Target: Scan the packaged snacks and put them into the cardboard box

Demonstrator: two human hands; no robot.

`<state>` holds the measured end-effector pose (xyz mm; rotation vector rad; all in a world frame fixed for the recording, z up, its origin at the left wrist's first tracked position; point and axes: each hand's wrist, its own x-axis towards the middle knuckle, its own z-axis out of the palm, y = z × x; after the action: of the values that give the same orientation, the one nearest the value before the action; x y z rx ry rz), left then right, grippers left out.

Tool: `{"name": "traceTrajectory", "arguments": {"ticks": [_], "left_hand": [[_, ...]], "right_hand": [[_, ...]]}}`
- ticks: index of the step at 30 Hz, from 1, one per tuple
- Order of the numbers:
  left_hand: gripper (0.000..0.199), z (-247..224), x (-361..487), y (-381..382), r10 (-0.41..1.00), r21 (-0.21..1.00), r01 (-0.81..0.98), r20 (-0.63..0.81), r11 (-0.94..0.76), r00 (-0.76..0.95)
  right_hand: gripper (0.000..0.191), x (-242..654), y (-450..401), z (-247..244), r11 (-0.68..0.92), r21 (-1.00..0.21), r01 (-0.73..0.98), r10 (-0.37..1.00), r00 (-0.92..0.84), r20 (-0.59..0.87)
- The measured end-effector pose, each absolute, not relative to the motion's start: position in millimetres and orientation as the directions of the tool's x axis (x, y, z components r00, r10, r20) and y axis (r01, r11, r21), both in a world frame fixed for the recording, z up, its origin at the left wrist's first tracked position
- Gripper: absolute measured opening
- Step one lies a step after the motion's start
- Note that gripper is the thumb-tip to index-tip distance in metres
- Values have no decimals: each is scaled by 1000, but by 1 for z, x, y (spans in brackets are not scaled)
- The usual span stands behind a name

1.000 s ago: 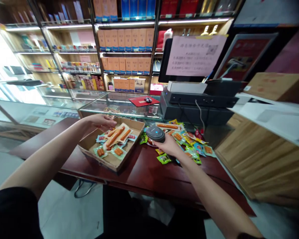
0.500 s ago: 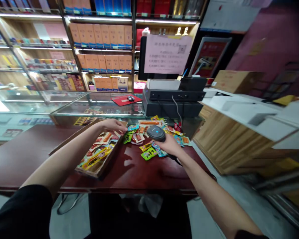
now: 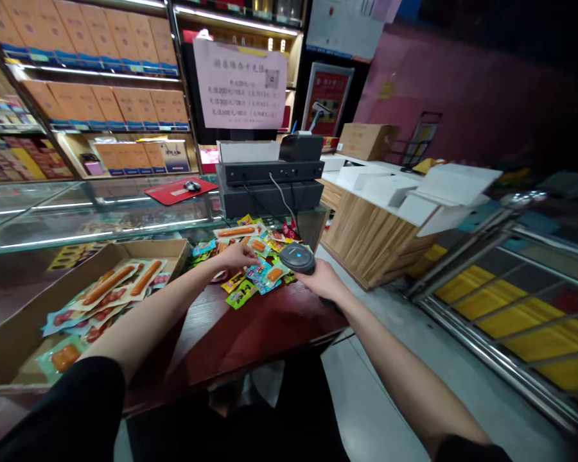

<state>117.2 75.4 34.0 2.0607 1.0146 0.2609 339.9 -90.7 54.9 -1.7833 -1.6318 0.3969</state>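
Note:
My right hand [image 3: 324,280] is wrapped around the handle of a dark barcode scanner [image 3: 297,258] with a small blue light on top, held over the right side of a heap of snack packets. My left hand [image 3: 241,255] reaches over the middle of the heap, its fingers curled together; whether a packet is between them is hidden. Around it lie a green packet [image 3: 242,294], several blue ones and a long clear-wrapped sausage [image 3: 237,231]. To the left, a shallow cardboard box [image 3: 9,333] holds more packaged sausages [image 3: 108,285], partly behind my left forearm.
The dark red table [image 3: 264,330] meets a glass counter [image 3: 120,208] with a red mouse pad [image 3: 176,191]. Behind the heap stands a black till [image 3: 270,196] with cables. To the right are a wood-sided cabinet [image 3: 373,240] and a metal railing [image 3: 501,256].
The view has turned to the right. My left hand has left the box's far edge and is now over the heap of packets. My right hand still grips the scanner.

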Motion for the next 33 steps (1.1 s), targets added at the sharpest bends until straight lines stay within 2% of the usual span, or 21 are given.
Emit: {"name": "traceTrajectory", "arguments": {"ticks": [2,4,9,12,15,19,23,25,27,29,33], "left_hand": [[46,20,125,77,741,645,565,3,-515,672],[51,12,132,79,700,526,576,52,-625,712],[56,11,144,84,589,261,581,-57,-771,806],[54,15,151,88,560,179,577,-140,-797,816],[56,16,156,88,603,152,622,-159,-768,782],[59,15,153,87,655,260,644,-52,-720,754],[43,21,132,89,759,432,683,7,-590,651],[37,28,113,89,821,572,667,20,-478,571],[36,34,92,86,867,766,571,-34,-297,497],[36,39,70,80,870,899,426,-124,-105,477],[40,40,40,65,849,963,229,-239,144,471]], "right_hand": [[21,343,-91,50,34,-660,751,957,167,239],[22,345,-89,45,48,-653,755,957,153,247],[24,346,-86,38,12,-625,781,955,176,238],[25,342,-89,40,18,-612,790,954,169,246],[25,335,-92,40,49,-635,771,956,149,254],[29,329,-94,29,70,-670,739,953,149,265],[30,322,-93,18,74,-699,711,966,122,227],[31,317,-93,17,70,-710,700,972,113,207],[31,309,-94,17,58,-716,695,973,120,196],[30,300,-94,19,53,-717,695,974,124,192],[28,277,-92,20,99,-722,685,970,95,224]]}}
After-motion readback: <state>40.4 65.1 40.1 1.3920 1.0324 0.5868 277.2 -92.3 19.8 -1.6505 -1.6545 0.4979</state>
